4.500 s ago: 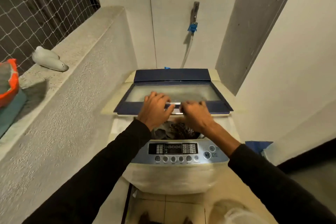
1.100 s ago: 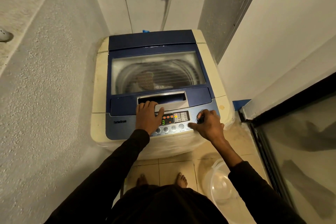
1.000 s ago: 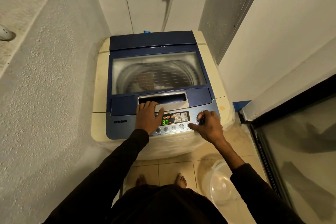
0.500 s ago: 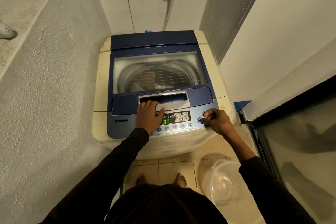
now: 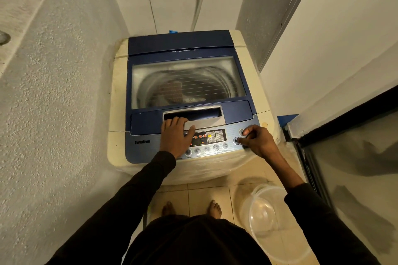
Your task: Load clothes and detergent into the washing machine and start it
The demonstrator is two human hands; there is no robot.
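A cream and blue top-loading washing machine [image 5: 120,97] stands in front of me with its glass lid [image 5: 187,84] closed. Clothes [image 5: 170,90] show dimly through the glass in the drum. My left hand [image 5: 175,137] rests flat on the lid handle and the left part of the control panel [image 5: 206,140], holding nothing. My right hand [image 5: 257,139] is curled, with a fingertip on the lower round button [image 5: 236,140] at the panel's right end. Orange lights glow on the display. No detergent is in view.
A clear plastic tub [image 5: 273,221] sits on the tiled floor at my right, near my bare feet [image 5: 213,208]. A rough wall [image 5: 53,114] runs along the left. A dark-framed glass door [image 5: 349,168] stands at the right. A water hose [image 5: 199,0] hangs behind the machine.
The lid, open several seconds ago, is closed. My right hand shifted right along the panel onto the round buttons. The green number on the display has gone; my left hand stayed put.
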